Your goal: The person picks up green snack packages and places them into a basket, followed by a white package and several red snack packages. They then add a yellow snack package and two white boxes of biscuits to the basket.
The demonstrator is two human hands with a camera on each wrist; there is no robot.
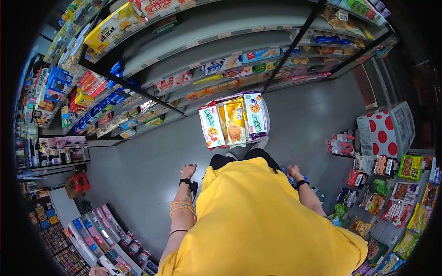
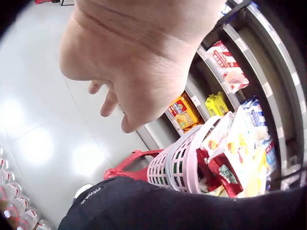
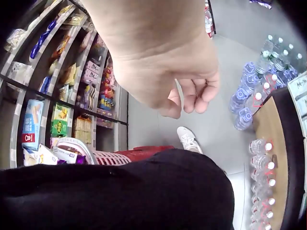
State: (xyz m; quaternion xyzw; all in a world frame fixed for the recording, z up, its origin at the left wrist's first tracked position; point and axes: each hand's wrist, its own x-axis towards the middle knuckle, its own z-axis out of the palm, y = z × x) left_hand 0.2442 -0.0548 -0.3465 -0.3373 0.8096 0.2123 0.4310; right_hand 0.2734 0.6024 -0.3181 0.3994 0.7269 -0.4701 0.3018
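Observation:
A pink basket filled with snack packs stands in front of the person's feet, on something red. On top lie white biscuit packs at both sides and a yellow pack between them. The left hand hangs beside the body, holding nothing; in the left wrist view the hand has its fingers loosely bent above the floor. The right hand hangs at the other side, also with nothing in it; the right wrist view shows this hand with loosely curled fingers. Neither hand touches the basket.
Shelves with snack packs run across the front and left. A polka-dot freezer and bottles stand at the right, with a snack display nearer. A low display is at the lower left. Grey floor surrounds the person.

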